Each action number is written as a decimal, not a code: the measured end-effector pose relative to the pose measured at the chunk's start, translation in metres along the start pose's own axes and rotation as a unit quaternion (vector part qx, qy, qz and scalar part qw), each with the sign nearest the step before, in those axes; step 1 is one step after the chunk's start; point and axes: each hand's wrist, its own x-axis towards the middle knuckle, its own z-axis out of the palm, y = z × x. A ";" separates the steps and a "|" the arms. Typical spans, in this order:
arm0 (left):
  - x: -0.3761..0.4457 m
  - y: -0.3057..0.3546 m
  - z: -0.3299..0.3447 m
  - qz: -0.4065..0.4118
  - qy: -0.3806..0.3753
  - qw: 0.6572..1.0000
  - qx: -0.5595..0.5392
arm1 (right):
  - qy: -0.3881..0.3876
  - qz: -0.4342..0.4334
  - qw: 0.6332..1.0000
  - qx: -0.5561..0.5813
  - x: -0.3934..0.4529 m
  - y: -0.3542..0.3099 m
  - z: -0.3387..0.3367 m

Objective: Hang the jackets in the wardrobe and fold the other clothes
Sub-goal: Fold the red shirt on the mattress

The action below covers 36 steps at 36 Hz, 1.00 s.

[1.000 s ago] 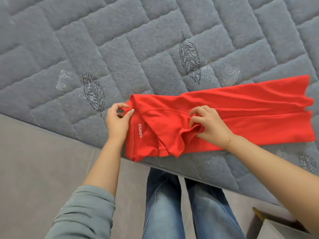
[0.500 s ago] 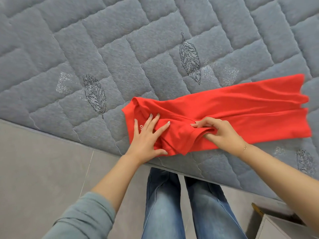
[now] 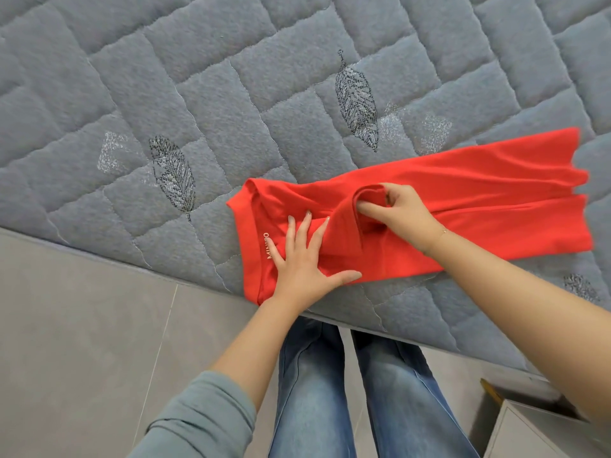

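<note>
A red garment (image 3: 479,200) lies folded lengthwise near the front edge of the grey quilted mattress (image 3: 198,94). Its collar end with small white lettering points left. My left hand (image 3: 305,259) presses flat on that end, fingers spread and straight. My right hand (image 3: 401,209) pinches a fold of the red sleeve fabric and lifts it over the middle of the garment.
The mattress edge runs diagonally from the left to the lower right. Below it are grey floor tiles (image 3: 82,342) and my legs in blue jeans (image 3: 357,391). A pale cabinet corner (image 3: 542,434) stands at the bottom right.
My left hand let go of the collar edge and moved right to press flat on the garment. My right hand carried the sleeve fold up and over onto the garment's middle.
</note>
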 end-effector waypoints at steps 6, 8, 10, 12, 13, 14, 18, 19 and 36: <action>0.014 0.014 -0.004 -0.114 0.149 0.979 -0.078 | 0.082 0.052 0.992 -0.086 0.036 -0.002 0.017; 0.021 0.014 -0.011 -0.150 0.184 0.965 -0.114 | 0.073 0.082 0.992 -0.064 0.043 -0.002 0.018; 0.025 0.015 -0.019 -0.156 0.203 0.954 -0.154 | 0.066 0.100 0.992 -0.027 0.046 0.000 0.018; 0.022 0.016 -0.027 -0.119 0.228 0.947 -0.194 | 0.057 0.102 0.993 0.010 0.042 0.002 0.017; 0.019 0.017 -0.029 -0.097 0.241 0.943 -0.206 | 0.050 0.096 0.994 0.022 0.039 0.003 0.015; 0.015 0.017 -0.029 -0.084 0.251 0.942 -0.209 | 0.043 0.088 0.995 0.024 0.036 0.005 0.014; 0.005 0.015 -0.029 -0.115 0.243 0.949 -0.166 | 0.042 0.064 0.996 -0.037 0.025 0.015 0.009; 0.005 0.012 -0.028 -0.127 0.243 0.947 -0.168 | 0.052 0.063 0.995 -0.051 0.023 0.017 0.008; 0.041 0.010 0.003 0.005 0.029 0.985 0.168 | 0.033 -0.062 0.870 -0.487 -0.025 0.099 -0.062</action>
